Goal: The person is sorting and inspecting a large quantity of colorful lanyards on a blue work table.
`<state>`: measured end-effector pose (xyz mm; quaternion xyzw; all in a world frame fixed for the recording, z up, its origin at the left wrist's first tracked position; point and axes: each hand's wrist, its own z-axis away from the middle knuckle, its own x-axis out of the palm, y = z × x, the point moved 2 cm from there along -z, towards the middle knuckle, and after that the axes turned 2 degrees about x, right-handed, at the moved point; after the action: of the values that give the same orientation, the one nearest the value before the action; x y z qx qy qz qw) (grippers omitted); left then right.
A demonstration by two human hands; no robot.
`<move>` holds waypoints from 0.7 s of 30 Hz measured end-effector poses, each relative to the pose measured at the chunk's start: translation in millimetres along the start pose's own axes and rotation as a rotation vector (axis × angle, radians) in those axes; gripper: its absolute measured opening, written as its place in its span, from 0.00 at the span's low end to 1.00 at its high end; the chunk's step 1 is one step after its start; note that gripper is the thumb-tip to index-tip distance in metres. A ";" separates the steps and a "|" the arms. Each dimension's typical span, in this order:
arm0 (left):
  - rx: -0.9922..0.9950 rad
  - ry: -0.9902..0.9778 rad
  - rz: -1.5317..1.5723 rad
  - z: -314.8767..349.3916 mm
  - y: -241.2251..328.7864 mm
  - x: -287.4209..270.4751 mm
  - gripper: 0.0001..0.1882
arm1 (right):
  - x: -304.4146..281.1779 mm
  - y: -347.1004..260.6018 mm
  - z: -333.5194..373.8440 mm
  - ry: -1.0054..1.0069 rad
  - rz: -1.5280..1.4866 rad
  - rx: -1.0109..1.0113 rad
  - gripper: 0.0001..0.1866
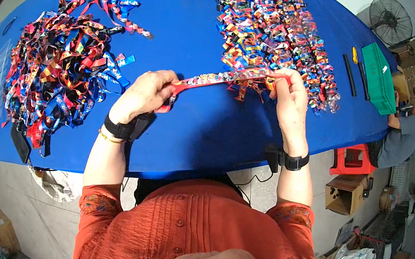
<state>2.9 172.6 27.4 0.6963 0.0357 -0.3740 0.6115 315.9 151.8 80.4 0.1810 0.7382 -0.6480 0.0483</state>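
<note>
Clock directions are read from the hand named, 12 o'clock pointing away from the wearer. Nearest, the left hand (149,92) and the right hand (291,100) appear raised above the blue counter (184,139); each wrist carries a black band. The left grip pinches one part of a printed red strap (215,79) between thumb and fingers; the right grip pinches the strap farther along, thumb against fingertips; the strap spans the gap between them, close to straight.

Controlling relation, as judged: the strap's long axis runs crosswise to the wearer; from the left hand it leads toward 3 o'clock, rising slightly toward 2; from the right hand it leads back just below 9 o'clock; a short red tail turns down from the left hand at about 5 o'clock; whether the strap is twisted inside either grip cannot be told.

The left hand is the nearer to a tangled pile of straps (59,73), at its 9 o'clock; the right hand is the nearer to the packed rows of straps (272,28), extending toward 11 o'clock, their near end close behind that hand in the view.

Farther off, from the right hand: a green crate (378,78) between 2 and 3 o'clock; a co-worker (403,136) just below 3 o'clock; a floor fan (390,20) between 1 and 2 o'clock.
</note>
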 end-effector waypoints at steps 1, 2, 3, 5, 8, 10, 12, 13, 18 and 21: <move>-0.108 -0.002 0.100 1.6 -2.2 -0.9 0.05 | -1.4 4.9 3.3 -0.011 0.044 0.005 0.06; 0.005 0.048 -0.048 2.1 -2.2 -4.7 0.05 | -1.8 10.2 7.9 -0.016 0.072 0.037 0.06; -0.117 0.037 0.055 4.4 -2.0 -6.4 0.04 | -1.8 13.6 13.1 -0.017 0.072 0.040 0.06; -0.016 0.116 -0.079 3.9 -5.6 -13.7 0.05 | -1.9 19.7 24.6 -0.036 0.085 0.105 0.06; -0.031 0.217 -0.107 6.4 -17.6 -26.0 0.09 | -7.6 31.6 37.1 -0.020 0.024 0.153 0.05; -0.057 0.286 -0.193 9.8 -21.9 -32.1 0.10 | -11.2 36.0 45.9 -0.020 0.011 0.178 0.05; -0.094 0.309 -0.253 10.0 -21.3 -36.3 0.10 | -12.9 41.2 54.5 -0.078 0.073 0.198 0.05; -0.116 0.315 -0.302 10.6 -18.6 -39.8 0.09 | -13.4 44.4 58.8 -0.077 0.073 0.204 0.05; -0.129 0.413 -0.380 9.7 -35.2 -52.5 0.10 | -13.9 53.3 80.4 -0.178 0.158 0.144 0.05; -0.141 0.367 -0.223 4.5 -50.9 -53.6 0.10 | -1.4 47.9 84.1 -0.202 0.205 0.137 0.04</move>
<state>-63.6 203.2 15.9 0.6999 0.2492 -0.3029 0.5970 319.3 74.1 22.8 0.1921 0.6615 -0.7033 0.1757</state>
